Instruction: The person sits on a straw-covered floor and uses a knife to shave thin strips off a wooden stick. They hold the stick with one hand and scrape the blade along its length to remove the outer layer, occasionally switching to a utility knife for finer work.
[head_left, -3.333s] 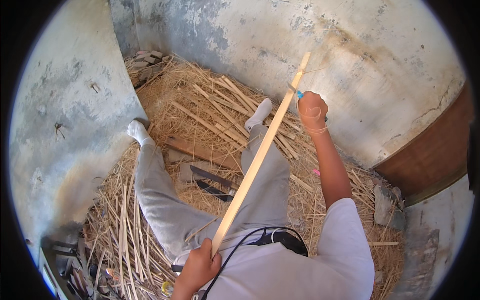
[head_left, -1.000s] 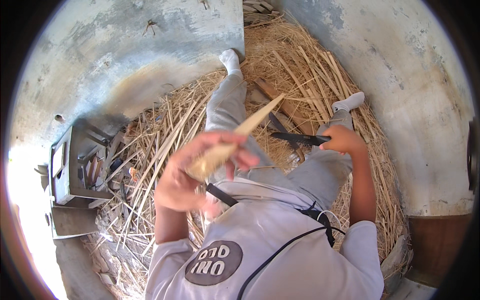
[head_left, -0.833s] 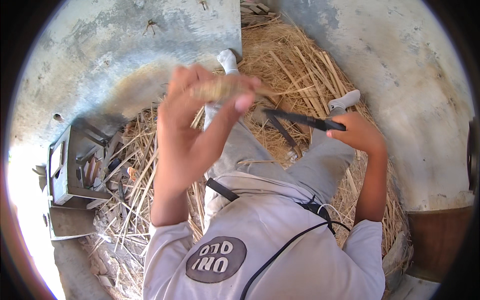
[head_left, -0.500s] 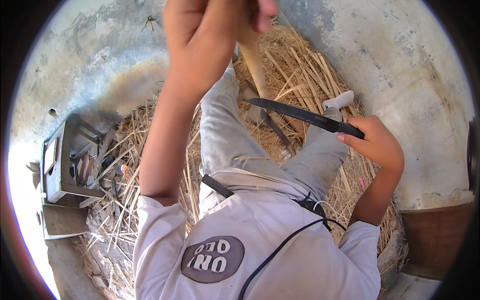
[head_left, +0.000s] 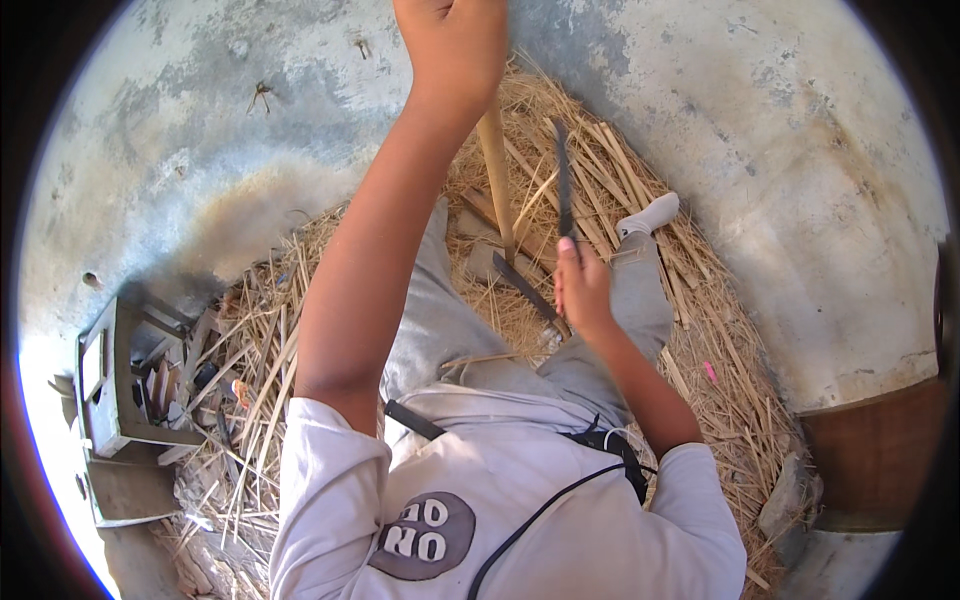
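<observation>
My left hand [head_left: 455, 50] is raised at the top edge, its fingers mostly cut off. It is closed round a pale tan wooden pole [head_left: 494, 165], whose upper part is behind the hand. The pole's lower end comes down between my legs, among dark wood pieces. My right hand [head_left: 585, 290] grips a long dark-bladed knife [head_left: 563, 170] by its handle, the blade pointing up and away to the right of the pole, apart from it. A dark flat blade-like piece [head_left: 524, 286] lies by the pole's foot.
Straw and split strips [head_left: 620, 180] cover the ground around my legs. A grey wooden frame like a small stool [head_left: 125, 375] lies at the left among scraps. A weathered wall [head_left: 800, 200] curves around. A brown panel [head_left: 875, 450] is at the right. A black cord [head_left: 540, 505] crosses my shirt.
My left hand has moved farther up and slightly right, and the pole stands more upright. My right hand has come in to the left, turning the knife from sideways to pointing away.
</observation>
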